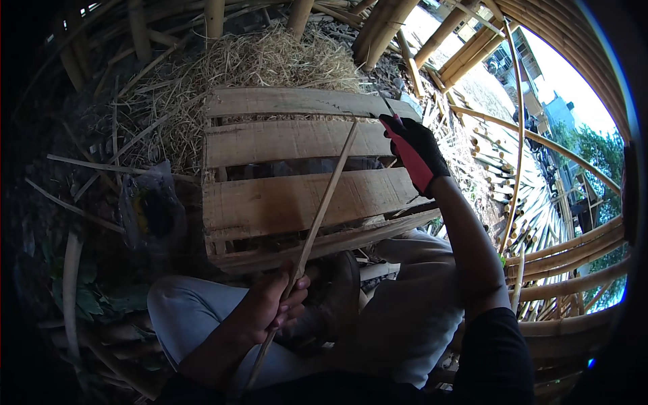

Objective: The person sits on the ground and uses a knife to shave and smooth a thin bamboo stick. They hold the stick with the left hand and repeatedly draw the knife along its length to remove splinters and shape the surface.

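My left hand is bare and grips a long thin bamboo strip near its lower part. The strip runs up and to the right, across a wooden slatted crate in front of my knees. My right hand wears a black and red glove and is closed on a thin knife whose dark blade sticks up past the crate's far right corner. That hand is just right of the strip's upper end, apart from it.
A heap of dry straw lies behind the crate. A clear plastic bag sits left of it. Bamboo poles lean overhead and at the right, with cut bamboo pieces on the ground. My grey trousers fill the foreground.
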Motion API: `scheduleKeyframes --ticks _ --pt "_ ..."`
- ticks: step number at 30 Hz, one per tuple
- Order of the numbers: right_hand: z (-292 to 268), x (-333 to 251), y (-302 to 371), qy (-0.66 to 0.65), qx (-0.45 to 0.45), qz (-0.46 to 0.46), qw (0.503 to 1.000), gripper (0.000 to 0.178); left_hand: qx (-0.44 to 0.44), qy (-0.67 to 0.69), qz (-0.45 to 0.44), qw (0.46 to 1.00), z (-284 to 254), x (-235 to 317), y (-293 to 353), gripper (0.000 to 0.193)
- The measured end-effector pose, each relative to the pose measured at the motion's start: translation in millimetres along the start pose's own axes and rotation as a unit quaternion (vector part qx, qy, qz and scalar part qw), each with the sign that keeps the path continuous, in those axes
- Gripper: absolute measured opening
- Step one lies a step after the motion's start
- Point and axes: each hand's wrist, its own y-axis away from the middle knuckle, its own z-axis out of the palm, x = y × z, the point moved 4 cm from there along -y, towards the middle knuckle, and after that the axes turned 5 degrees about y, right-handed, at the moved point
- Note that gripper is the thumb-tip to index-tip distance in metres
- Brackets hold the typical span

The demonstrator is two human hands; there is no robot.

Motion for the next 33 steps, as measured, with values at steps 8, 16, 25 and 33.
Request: scheduleKeyframes --ticks 8,16,25,33 --pt "11 -8 8 -0.209 -0.128 0.046 0.968 0.056 0.007 -0.093 0.027 0.995 8 -4 -5 0.049" --pt "1 -25 23 -0.116 -0.196 0.021 0.974 0.048 0.012 -0.065 0.001 0.998 4 -10 -9 0.050" --pt "-5 -16 21 -0.201 -0.120 0.010 0.972 0.041 0.006 -0.060 0.004 0.998 6 -9 -8 0.049" --pt "-10 -11 16 -0.265 -0.073 0.076 0.958 0.043 0.006 -0.061 0.019 0.998 3 -3 -5 0.049"
